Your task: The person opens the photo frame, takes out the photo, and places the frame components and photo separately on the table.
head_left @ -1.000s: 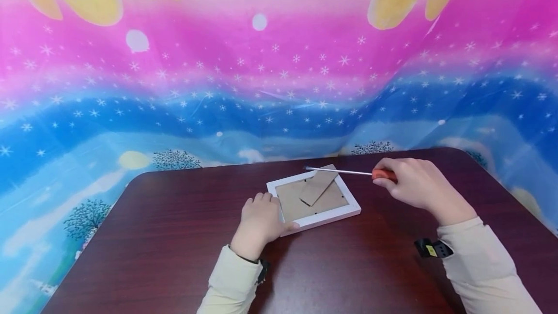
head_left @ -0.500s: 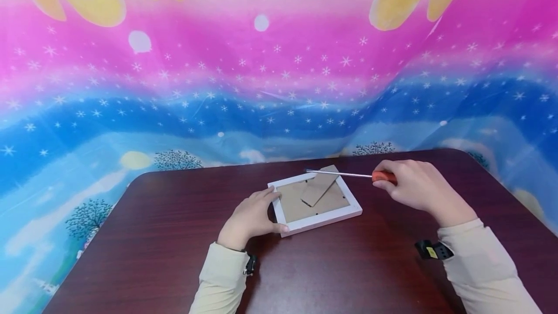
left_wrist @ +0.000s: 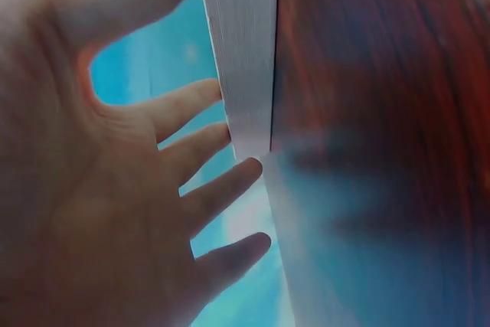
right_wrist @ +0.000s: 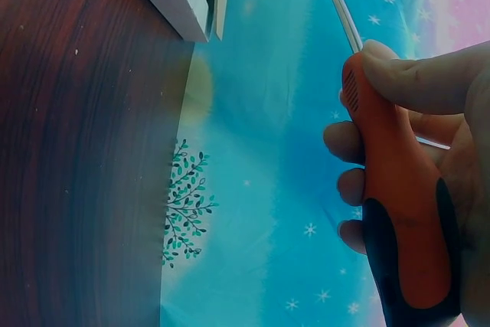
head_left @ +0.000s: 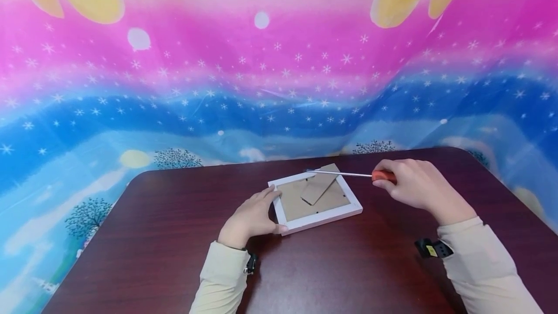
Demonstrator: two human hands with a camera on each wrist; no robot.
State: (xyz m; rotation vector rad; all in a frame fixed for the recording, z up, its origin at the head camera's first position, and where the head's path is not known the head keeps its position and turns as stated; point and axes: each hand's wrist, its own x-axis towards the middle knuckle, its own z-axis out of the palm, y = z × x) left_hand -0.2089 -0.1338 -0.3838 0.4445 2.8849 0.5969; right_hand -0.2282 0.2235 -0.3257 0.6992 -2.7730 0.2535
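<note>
A white picture frame (head_left: 320,224) lies back side up on the table, its brown backing board (head_left: 291,202) showing. Across the board sits a brown stand leg (head_left: 324,183), its far end reaching past the frame's far edge. My left hand (head_left: 246,219) rests at the frame's left end, thumb at the near corner and fingers along the left side. In the left wrist view the fingers (left_wrist: 191,151) are spread and nearly straight. My right hand (head_left: 418,183) grips the orange and black handle of a screwdriver (right_wrist: 394,189). Its shaft passes left above the stand leg; contact cannot be told.
The dark red wooden table (head_left: 152,236) has rounded far corners. Behind it hangs a pink and blue cloth backdrop (head_left: 261,86) printed with snowflakes, close to the table's far edge. Black straps (head_left: 431,248) sit at both wrists.
My left hand has shifted left, from over the frame's near left part to its left end, its fingers spreading. The screwdriver and right hand stay nearly in place.
</note>
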